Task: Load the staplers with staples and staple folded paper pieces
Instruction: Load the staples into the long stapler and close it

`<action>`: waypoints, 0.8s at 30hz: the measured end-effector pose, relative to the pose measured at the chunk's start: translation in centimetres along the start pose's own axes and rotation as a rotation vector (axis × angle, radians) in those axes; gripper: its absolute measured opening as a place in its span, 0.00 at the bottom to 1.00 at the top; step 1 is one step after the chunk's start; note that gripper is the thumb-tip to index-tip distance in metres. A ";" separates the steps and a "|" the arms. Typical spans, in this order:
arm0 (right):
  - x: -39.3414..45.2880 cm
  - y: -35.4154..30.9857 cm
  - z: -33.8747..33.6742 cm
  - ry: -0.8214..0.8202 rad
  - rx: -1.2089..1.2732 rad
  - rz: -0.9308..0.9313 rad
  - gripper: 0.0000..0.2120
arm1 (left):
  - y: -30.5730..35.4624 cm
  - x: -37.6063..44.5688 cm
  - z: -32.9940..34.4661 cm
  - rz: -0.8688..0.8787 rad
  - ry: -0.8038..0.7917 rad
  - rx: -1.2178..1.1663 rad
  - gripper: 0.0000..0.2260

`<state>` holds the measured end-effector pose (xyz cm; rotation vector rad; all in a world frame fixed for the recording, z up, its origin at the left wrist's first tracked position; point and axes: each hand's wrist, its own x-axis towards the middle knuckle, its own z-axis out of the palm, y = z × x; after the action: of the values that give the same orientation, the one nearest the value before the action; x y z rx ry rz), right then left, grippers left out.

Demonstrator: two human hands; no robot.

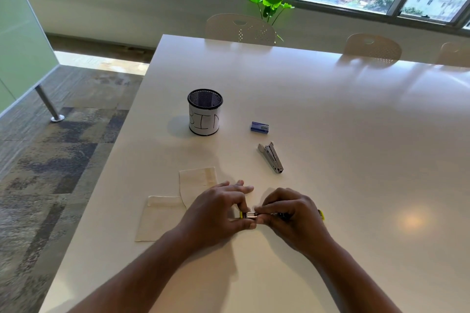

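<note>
A small yellow stapler [248,215] lies opened flat between both hands near the table's front; its metal channel shows at the middle and a yellow end [321,214] sticks out past the right hand. My left hand [218,211] pinches the stapler's left end. My right hand [292,213] presses fingertips onto the metal channel; I cannot tell whether staples are under them. A silver stapler [271,157] lies shut farther back. A small blue staple box [259,127] sits beyond it. Two folded paper pieces [162,218] [198,180] lie to the left of the hands.
A black mesh cup [205,112] with a white label reading BIN stands at the back left of the white table [356,134]. The table's left edge runs close to the papers. Chairs [240,26] stand along the far side.
</note>
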<state>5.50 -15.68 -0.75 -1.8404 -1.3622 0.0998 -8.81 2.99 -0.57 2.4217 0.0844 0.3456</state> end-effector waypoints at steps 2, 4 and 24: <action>0.0 -0.1 -0.1 -0.011 -0.011 -0.008 0.10 | 0.0 0.0 0.0 -0.001 0.004 -0.001 0.13; 0.0 -0.2 -0.3 -0.028 0.004 -0.002 0.11 | 0.1 0.0 0.0 -0.005 0.004 -0.006 0.12; -1.7 2.3 -8.0 -0.141 0.053 0.236 0.22 | 0.0 -0.1 -0.6 0.019 0.005 -0.074 0.08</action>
<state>10.57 -21.68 2.35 -1.9734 -1.2179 0.3906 -9.05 3.34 -0.17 2.3504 0.0496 0.3577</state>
